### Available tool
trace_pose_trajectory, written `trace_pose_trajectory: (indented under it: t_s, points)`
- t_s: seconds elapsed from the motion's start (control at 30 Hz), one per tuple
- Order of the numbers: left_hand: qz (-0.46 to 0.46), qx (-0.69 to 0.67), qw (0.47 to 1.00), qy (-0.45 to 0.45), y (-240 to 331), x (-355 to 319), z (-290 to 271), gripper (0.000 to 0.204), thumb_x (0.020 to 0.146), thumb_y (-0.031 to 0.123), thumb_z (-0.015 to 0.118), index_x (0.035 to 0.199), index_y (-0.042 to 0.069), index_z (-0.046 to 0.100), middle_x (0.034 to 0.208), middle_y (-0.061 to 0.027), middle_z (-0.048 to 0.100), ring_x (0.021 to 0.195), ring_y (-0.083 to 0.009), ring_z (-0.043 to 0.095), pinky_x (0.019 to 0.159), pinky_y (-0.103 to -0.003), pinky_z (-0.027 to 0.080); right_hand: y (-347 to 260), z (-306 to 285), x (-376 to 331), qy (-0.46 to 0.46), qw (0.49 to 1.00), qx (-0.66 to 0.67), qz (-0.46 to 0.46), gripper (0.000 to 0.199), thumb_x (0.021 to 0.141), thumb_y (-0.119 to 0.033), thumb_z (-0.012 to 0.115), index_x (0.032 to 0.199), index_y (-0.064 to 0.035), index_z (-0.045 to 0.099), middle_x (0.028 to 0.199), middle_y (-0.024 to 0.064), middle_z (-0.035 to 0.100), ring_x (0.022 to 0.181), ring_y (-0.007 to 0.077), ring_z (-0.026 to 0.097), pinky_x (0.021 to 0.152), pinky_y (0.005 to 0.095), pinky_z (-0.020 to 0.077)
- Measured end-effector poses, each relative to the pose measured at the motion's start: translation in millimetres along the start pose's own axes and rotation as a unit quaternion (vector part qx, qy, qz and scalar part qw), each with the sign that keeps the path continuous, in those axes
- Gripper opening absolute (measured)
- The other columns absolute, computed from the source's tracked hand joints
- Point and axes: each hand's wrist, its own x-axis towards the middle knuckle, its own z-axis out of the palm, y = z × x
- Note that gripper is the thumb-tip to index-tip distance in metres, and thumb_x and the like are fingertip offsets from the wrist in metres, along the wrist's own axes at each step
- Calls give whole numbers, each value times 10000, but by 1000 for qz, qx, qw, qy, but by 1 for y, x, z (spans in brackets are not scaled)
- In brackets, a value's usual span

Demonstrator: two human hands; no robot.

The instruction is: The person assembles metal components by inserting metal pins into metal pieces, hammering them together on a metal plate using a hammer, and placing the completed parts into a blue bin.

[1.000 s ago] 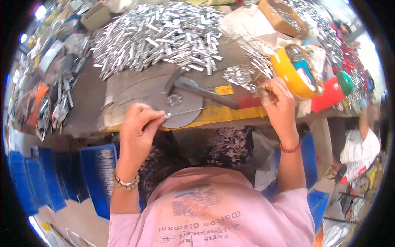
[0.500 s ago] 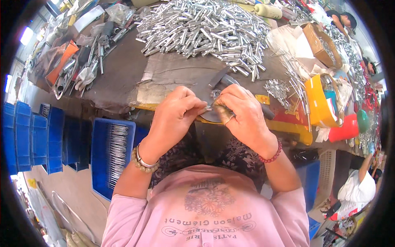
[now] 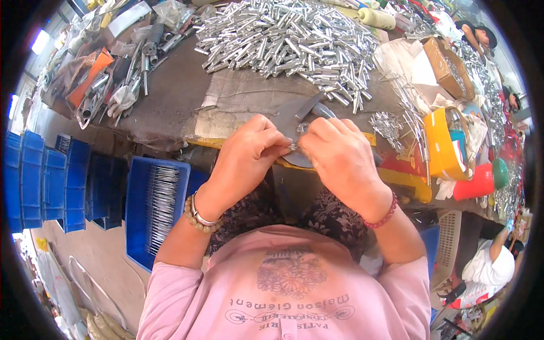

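Note:
My left hand (image 3: 245, 158) is closed in a pinch, thumb against forefinger, with a small silvery metal piece (image 3: 292, 147) at its fingertips. Just to its right, my right hand (image 3: 347, 161) is curled with its back up; its fingertips are tucked under, so what they grip is hidden. The two hands nearly meet over the near edge of the workbench (image 3: 235, 105). Right beyond the fingers lies a dark, flat-ended tool (image 3: 310, 106). A large heap of shiny metal tubes (image 3: 294, 42) covers the bench farther back.
Small metal parts (image 3: 387, 126) and thin rods lie to the right, beside a yellow container (image 3: 443, 144) and a red one (image 3: 475, 181). Assorted tools (image 3: 122, 85) crowd the left. Below the bench stands a blue bin (image 3: 131, 212) of metal rods (image 3: 161, 207). Another person (image 3: 490, 263) is at far right.
My right hand has turned over: its thumb showed before, and now the back of the hand covers it. My left hand keeps its pinch. The view has shifted slightly.

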Motion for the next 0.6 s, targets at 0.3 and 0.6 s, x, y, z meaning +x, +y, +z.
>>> trace_pose_trajectory:
  t_s: [0.3, 0.6]
  points:
    - [-55, -26, 997, -45, 3, 2, -10, 149, 911, 7, 841, 1046, 19, 778, 987, -78, 644, 900, -233, 647, 792, -345, 516, 32, -7, -31, 8, 985, -95, 141, 366, 838, -24, 794, 1201, -69, 765, 1104, 101, 693, 1058, 305, 688, 951, 440, 553]
    - [-40, -22, 998, -45, 1, 3, -8, 138, 921, 17, 854, 1025, 17, 764, 960, -53, 614, 863, -163, 625, 751, -303, 501, -3, -30, -53, 126, 983, 53, 123, 413, 860, 44, 783, 1255, -79, 788, 1059, 95, 654, 828, 293, 734, 708, 390, 591]
